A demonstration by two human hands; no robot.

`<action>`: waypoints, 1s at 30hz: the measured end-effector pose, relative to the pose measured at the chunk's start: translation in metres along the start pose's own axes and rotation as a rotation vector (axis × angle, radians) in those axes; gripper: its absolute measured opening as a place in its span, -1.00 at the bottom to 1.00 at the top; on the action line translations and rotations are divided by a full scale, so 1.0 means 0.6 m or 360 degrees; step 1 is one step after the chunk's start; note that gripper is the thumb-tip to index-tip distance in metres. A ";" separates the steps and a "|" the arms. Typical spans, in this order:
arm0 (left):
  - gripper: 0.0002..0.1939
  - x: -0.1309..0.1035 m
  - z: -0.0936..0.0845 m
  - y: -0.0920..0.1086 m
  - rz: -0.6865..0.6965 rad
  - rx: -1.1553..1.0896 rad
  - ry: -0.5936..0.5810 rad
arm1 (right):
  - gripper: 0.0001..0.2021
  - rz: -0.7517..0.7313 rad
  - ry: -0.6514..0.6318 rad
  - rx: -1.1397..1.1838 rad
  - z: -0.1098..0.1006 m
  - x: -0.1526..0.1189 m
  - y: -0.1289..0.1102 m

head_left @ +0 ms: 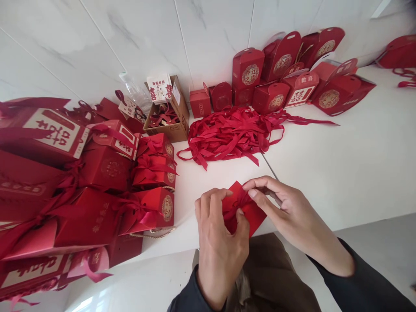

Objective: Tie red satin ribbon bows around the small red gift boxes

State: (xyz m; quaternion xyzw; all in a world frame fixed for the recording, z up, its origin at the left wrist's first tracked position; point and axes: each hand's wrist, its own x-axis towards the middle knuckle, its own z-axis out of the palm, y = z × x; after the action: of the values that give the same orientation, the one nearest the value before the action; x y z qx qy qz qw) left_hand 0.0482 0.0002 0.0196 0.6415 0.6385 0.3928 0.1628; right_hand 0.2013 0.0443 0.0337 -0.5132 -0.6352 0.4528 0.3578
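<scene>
A small red gift box (256, 216) lies at the table's front edge, with a dark red ribbon (241, 198) across its top, gathered in the middle. My left hand (221, 234) is curled over the box's left side, its thumb pressing near the middle of the ribbon and its fingers on the far side. My right hand (282, 203) comes from the right, thumb and forefinger pinched together at the ribbon. Part of the box is hidden beneath my left hand.
A heap of loose red ribbons (227, 134) lies behind the box. Ribboned gift boxes (91, 216) are stacked at the left. Upright red boxes (248, 71) line the tiled wall, beside a cardboard box (172, 130) holding small items.
</scene>
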 end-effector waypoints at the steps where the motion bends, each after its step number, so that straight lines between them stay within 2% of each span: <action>1: -0.69 0.001 -0.002 0.002 0.0017 -0.0019 -0.0007 | -0.77 -0.0004 -0.0020 0.0042 -0.001 0.000 0.000; 5: -0.84 0.010 -0.005 0.004 0.0029 -0.0061 -0.0048 | -0.78 -0.0015 -0.0066 0.0153 -0.005 -0.004 -0.004; 8: -0.91 0.018 -0.004 0.000 -0.0036 -0.0109 -0.0056 | -0.78 -0.0010 -0.0039 0.0075 -0.007 -0.008 -0.004; 12: -0.89 0.021 -0.006 -0.004 -0.0134 -0.0244 -0.0079 | -0.71 0.0076 -0.0015 -0.0116 -0.008 -0.011 -0.001; 20: -0.85 0.021 -0.015 -0.031 -0.0201 -0.0474 -0.0284 | -0.80 0.0046 -0.0068 -0.0044 -0.005 -0.009 0.003; 23: -0.87 0.022 -0.014 -0.033 -0.0170 -0.0447 -0.0229 | -0.77 0.0034 -0.0097 -0.0028 -0.003 -0.008 0.001; 30: -0.91 0.029 -0.013 -0.008 -0.0099 -0.0321 -0.0165 | -0.83 0.0021 -0.0105 0.0027 0.000 -0.011 -0.007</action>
State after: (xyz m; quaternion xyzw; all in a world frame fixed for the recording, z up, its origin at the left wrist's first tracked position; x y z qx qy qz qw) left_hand 0.0368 0.0147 0.0262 0.6213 0.6060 0.4161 0.2713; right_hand 0.2012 0.0377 0.0374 -0.4992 -0.6394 0.4772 0.3381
